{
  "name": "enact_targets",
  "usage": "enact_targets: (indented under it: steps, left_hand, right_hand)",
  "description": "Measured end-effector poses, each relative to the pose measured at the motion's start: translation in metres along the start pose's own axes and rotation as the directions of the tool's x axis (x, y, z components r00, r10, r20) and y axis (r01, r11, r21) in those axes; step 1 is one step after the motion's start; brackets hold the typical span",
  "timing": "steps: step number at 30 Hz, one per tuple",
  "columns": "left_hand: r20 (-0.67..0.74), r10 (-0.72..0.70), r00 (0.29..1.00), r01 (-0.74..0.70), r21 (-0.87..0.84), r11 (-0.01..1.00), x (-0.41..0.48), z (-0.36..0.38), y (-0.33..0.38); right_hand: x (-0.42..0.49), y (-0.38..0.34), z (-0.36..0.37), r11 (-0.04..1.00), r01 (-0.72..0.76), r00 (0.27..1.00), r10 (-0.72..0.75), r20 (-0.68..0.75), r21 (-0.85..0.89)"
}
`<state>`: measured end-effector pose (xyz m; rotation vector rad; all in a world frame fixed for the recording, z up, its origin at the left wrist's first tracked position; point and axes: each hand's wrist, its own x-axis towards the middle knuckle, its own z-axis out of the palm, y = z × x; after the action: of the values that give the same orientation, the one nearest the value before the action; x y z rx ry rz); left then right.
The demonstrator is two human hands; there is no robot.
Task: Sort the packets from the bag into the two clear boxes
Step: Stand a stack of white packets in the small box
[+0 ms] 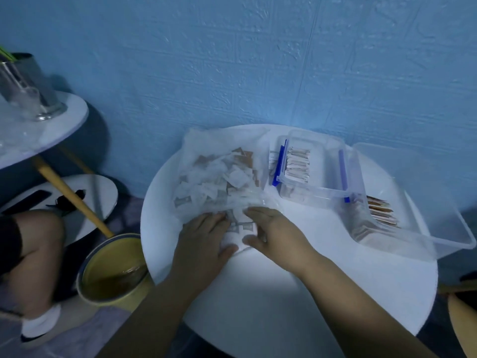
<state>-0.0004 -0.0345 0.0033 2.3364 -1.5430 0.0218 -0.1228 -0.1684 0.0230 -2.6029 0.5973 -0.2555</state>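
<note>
A clear plastic bag full of white and brown packets lies on the left of the round white table. At the bag's near edge both hands sit on a small stack of white packets. My left hand presses on the stack's left side, fingers mostly straight. My right hand holds the stack from the right, thumb curled round its near edge. A clear box with blue clips holds a row of packets. A second clear box, to the right, holds brown-edged packets.
A yellow bin stands on the floor left of the table. Another person's leg and white shoe are at the far left. A second white table with glass and metal containers is behind. The blue wall runs close behind the table.
</note>
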Motion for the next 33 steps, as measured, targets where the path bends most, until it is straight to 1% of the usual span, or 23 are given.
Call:
enact_targets:
  steps: [3,7,10,13,15,17,18,19,20,21,22,23,24,25,26,28,29,31,33]
  left_hand:
    - [-0.067,-0.010,0.998,0.008,-0.036,0.999,0.001,-0.002,0.001]
    - [-0.128,-0.040,0.991,0.019,-0.160,0.987,0.002,-0.008,0.006]
    - [-0.134,-0.125,0.983,0.079,-0.307,0.949,0.004,-0.018,0.006]
    - [-0.131,-0.182,0.975,0.117,-0.396,0.911,0.003,-0.023,0.003]
    - [-0.156,-0.229,0.961,0.139,-0.444,0.885,0.003,-0.026,0.002]
    - [-0.169,-0.292,0.941,0.169,-0.513,0.841,0.004,-0.028,0.003]
    - [-0.158,-0.330,0.931,0.189,-0.565,0.803,0.004,-0.029,0.005]
    - [-0.134,-0.364,0.922,0.209,-0.620,0.756,0.005,-0.030,0.007]
    - [-0.098,-0.399,0.912,0.231,-0.681,0.695,0.006,-0.031,0.010]
    - [-0.054,-0.432,0.900,0.253,-0.742,0.621,0.007,-0.032,0.014]
    - [-0.001,-0.459,0.888,0.268,-0.810,0.521,0.008,-0.034,0.019]
    - [0.062,-0.473,0.879,0.275,-0.875,0.398,0.010,-0.035,0.024]
    - [0.129,-0.470,0.873,0.276,-0.926,0.259,0.011,-0.036,0.030]
    - [0.180,-0.449,0.875,0.278,-0.947,0.161,0.012,-0.036,0.035]
    - [0.207,-0.418,0.885,0.276,-0.954,0.113,0.012,-0.034,0.039]
    - [0.179,-0.379,0.908,0.273,-0.938,0.213,0.009,-0.032,0.042]
    - [0.147,-0.376,0.915,0.260,-0.927,0.269,0.007,-0.029,0.040]
    - [0.109,-0.405,0.908,0.254,-0.911,0.325,0.003,-0.028,0.033]
    - [0.043,-0.466,0.884,0.268,-0.863,0.428,-0.001,-0.029,0.022]
  right_hand:
    - [0.001,0.000,0.002,0.997,-0.064,0.998,0.065,-0.019,0.041]
    - [0.002,0.000,-0.002,0.971,-0.152,0.987,0.160,-0.028,0.185]
    - [0.003,0.000,-0.007,0.952,-0.199,0.978,0.206,-0.010,0.231]
    - [0.002,0.001,-0.012,0.944,-0.206,0.977,0.213,0.001,0.259]
    - [-0.001,0.002,-0.015,0.924,-0.218,0.973,0.232,-0.010,0.313]
    - [-0.004,0.003,-0.020,0.894,-0.225,0.962,0.266,-0.055,0.387]
    - [-0.005,0.002,-0.023,0.869,-0.228,0.954,0.290,-0.078,0.440]
    - [-0.006,0.001,-0.027,0.821,-0.223,0.947,0.311,-0.084,0.525]
    - [-0.007,-0.003,-0.031,0.742,-0.212,0.942,0.327,-0.069,0.636]
    - [-0.008,-0.007,-0.035,0.641,-0.195,0.944,0.329,-0.036,0.742]
    - [-0.010,-0.011,-0.038,0.548,-0.175,0.950,0.313,-0.006,0.818]
    - [-0.010,-0.015,-0.039,0.490,-0.160,0.958,0.286,0.015,0.857]
    - [-0.009,-0.020,-0.038,0.472,-0.149,0.966,0.258,0.025,0.869]
    - [-0.008,-0.024,-0.035,0.490,-0.142,0.970,0.244,0.021,0.860]
    - [-0.006,-0.027,-0.031,0.541,-0.139,0.968,0.250,-0.001,0.830]
    - [-0.002,-0.031,-0.021,0.696,-0.141,0.954,0.287,-0.093,0.704]
    - [-0.001,-0.031,-0.016,0.760,-0.131,0.950,0.280,-0.138,0.636]
    - [0.000,-0.029,-0.007,0.833,-0.085,0.953,0.228,-0.199,0.547]
    - [0.000,-0.023,0.000,0.910,-0.080,0.953,0.190,-0.237,0.406]
